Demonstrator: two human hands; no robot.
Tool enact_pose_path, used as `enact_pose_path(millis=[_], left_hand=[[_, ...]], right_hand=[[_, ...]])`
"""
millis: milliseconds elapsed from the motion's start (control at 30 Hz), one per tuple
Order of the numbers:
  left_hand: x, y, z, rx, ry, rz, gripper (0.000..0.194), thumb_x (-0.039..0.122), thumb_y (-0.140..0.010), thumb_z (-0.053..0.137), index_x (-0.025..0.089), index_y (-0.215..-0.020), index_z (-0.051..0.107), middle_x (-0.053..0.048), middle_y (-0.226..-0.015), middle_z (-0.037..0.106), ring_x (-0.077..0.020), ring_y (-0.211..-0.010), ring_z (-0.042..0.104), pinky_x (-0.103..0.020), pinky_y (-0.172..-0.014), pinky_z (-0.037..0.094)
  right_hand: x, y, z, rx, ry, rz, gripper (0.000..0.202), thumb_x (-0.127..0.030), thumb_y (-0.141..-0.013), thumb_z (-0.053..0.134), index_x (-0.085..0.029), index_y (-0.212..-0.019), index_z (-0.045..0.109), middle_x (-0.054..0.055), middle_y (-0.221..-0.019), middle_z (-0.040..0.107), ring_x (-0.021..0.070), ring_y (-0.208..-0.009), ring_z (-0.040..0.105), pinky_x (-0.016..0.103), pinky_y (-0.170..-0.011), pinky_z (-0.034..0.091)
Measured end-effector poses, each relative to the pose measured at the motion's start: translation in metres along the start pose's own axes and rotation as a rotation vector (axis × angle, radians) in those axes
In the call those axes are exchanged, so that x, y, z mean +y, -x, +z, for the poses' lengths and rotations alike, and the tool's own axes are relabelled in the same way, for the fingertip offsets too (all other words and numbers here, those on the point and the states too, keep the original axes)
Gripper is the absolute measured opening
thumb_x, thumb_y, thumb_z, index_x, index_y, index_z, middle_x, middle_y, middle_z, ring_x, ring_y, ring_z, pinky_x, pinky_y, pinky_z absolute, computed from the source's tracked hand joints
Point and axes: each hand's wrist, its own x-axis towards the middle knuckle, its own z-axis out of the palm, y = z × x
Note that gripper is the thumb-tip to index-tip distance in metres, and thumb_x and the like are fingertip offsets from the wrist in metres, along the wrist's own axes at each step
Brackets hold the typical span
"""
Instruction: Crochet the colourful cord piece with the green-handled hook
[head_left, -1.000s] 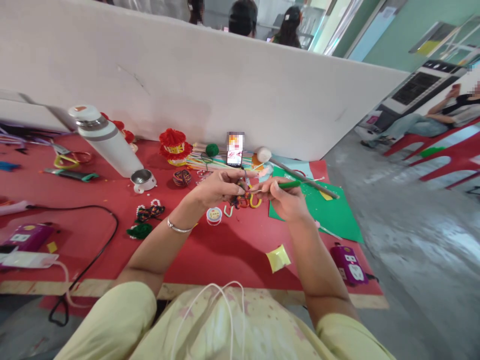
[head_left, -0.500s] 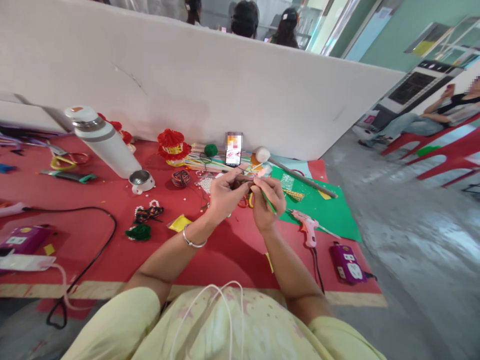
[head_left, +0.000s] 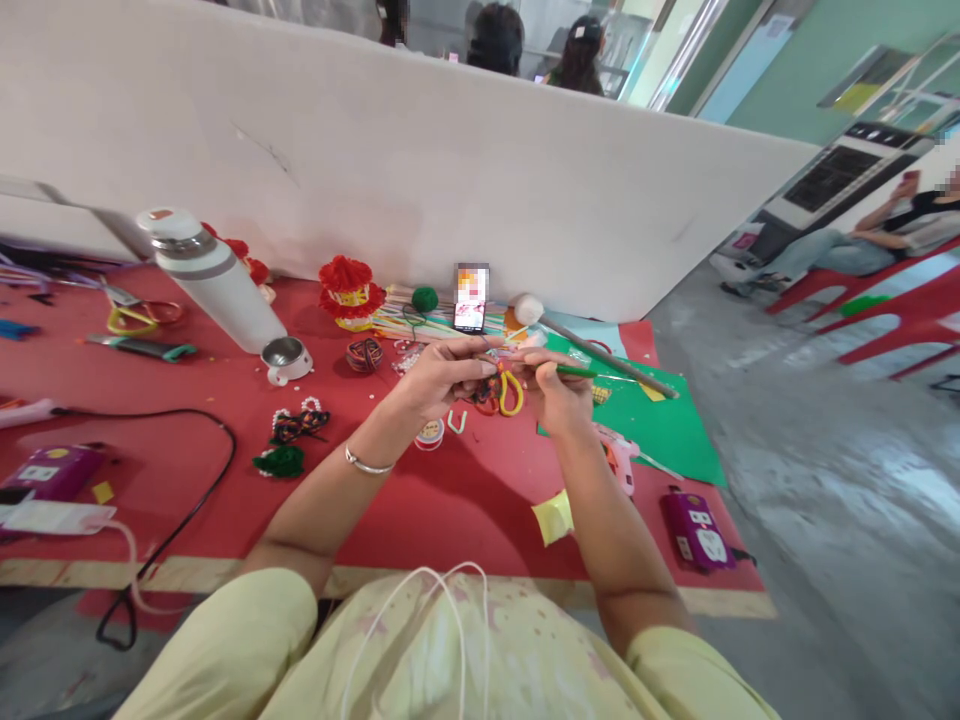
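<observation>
Drawn apart since the earlier frame, the right hand (head_left: 566, 398) is now gripping the green-handled tool (head_left: 577, 371), which is pointing rightward toward the green sheet (head_left: 686, 430). Fingertips of the left hand (head_left: 439, 378) are pinching multicoloured yarn (head_left: 490, 388), which is hanging just beside a yellow loop (head_left: 511, 396).

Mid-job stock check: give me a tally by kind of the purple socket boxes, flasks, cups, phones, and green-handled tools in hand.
Purple socket boxes: 2
White flask: 1
Cup: 1
Phone: 1
Green-handled tool, in the right hand: 1
Total: 6
</observation>
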Motion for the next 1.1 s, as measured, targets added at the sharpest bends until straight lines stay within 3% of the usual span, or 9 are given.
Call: enact_pose_path(millis=[133,267,367,567,633,733,833,967,1100], left_hand=[[0.002,-0.002,-0.003,-0.031,-0.041,-0.007,0.043,0.016,-0.062,0.09,0.016,-0.104,0.086,0.003,-0.059,0.064,-0.0028,-0.043,0.037,-0.021,-0.043,0.02],[0.006,-0.005,-0.009,-0.086,-0.06,-0.061,0.041,0.015,-0.062,0.087,0.018,-0.104,0.087,0.002,-0.061,0.064,-0.0028,-0.04,0.036,-0.021,-0.039,0.019],[0.009,-0.005,-0.012,-0.141,-0.098,-0.076,0.041,0.016,-0.062,0.088,0.019,-0.103,0.088,0.0,-0.066,0.067,-0.0025,-0.041,0.038,-0.02,-0.038,0.021],[0.0,-0.004,0.004,-0.117,-0.202,0.137,0.035,0.02,-0.066,0.093,0.018,-0.1,0.088,-0.003,-0.073,0.075,-0.007,-0.051,0.054,-0.02,-0.045,0.039],[-0.007,-0.006,0.013,-0.028,-0.194,0.263,0.034,0.023,-0.067,0.094,0.018,-0.1,0.088,-0.004,-0.079,0.078,-0.0104,-0.061,0.064,-0.022,-0.055,0.051],[-0.014,-0.011,0.019,0.072,-0.184,0.382,0.04,0.023,-0.063,0.098,0.02,-0.102,0.087,-0.003,-0.085,0.081,-0.0128,-0.072,0.071,-0.025,-0.07,0.059],[-0.013,-0.015,0.013,0.074,-0.224,0.37,0.037,0.026,-0.064,0.099,0.02,-0.099,0.088,-0.002,-0.08,0.08,-0.0121,-0.067,0.069,-0.024,-0.065,0.058],[-0.003,-0.018,0.002,0.035,-0.381,0.345,0.019,0.033,-0.077,0.092,0.02,-0.091,0.088,-0.002,-0.07,0.075,-0.0092,-0.055,0.06,-0.022,-0.051,0.047],[0.002,-0.027,0.0,0.154,-0.532,0.486,0.014,0.031,-0.08,0.088,0.018,-0.074,0.085,-0.001,-0.059,0.069,-0.0099,-0.051,0.057,-0.023,-0.048,0.043]], right_hand=[[-0.011,-0.005,-0.006,-0.089,0.104,-0.092,0.023,-0.053,-0.084,0.084,-0.031,-0.088,0.083,0.002,-0.096,0.084,0.0234,-0.094,0.079,0.043,-0.088,0.066],[-0.035,-0.01,-0.01,-0.285,0.265,-0.225,0.012,-0.043,-0.091,0.08,-0.032,-0.09,0.085,0.003,-0.096,0.085,0.0242,-0.097,0.079,0.046,-0.092,0.064],[-0.047,-0.012,-0.015,-0.39,0.299,-0.217,0.008,-0.038,-0.09,0.08,-0.031,-0.091,0.085,0.003,-0.097,0.085,0.0233,-0.094,0.079,0.045,-0.089,0.064],[-0.018,-0.006,-0.004,-0.211,-0.026,0.091,0.037,-0.064,-0.082,0.081,-0.027,-0.08,0.077,0.001,-0.081,0.079,0.0169,-0.071,0.073,0.033,-0.065,0.063],[-0.003,-0.004,0.009,-0.074,-0.069,0.12,0.041,-0.069,-0.082,0.078,-0.028,-0.084,0.074,0.0,-0.087,0.08,0.0162,-0.075,0.073,0.032,-0.068,0.064],[0.007,-0.007,0.024,0.138,-0.064,0.021,0.04,-0.068,-0.08,0.08,-0.028,-0.086,0.074,0.0,-0.094,0.079,0.0187,-0.092,0.075,0.035,-0.085,0.064],[0.0,-0.017,0.025,0.088,-0.081,0.061,0.038,-0.061,-0.076,0.087,-0.025,-0.081,0.077,0.0,-0.089,0.077,0.0178,-0.09,0.073,0.033,-0.086,0.062],[-0.016,-0.032,0.016,-0.102,-0.025,0.265,0.033,-0.053,-0.075,0.09,-0.023,-0.079,0.079,-0.002,-0.072,0.07,0.0104,-0.063,0.061,0.025,-0.061,0.052],[-0.022,-0.045,0.019,-0.094,0.097,0.325,0.042,-0.059,-0.074,0.088,-0.021,-0.088,0.078,-0.004,-0.072,0.067,0.007,-0.057,0.052,0.021,-0.048,0.04]])
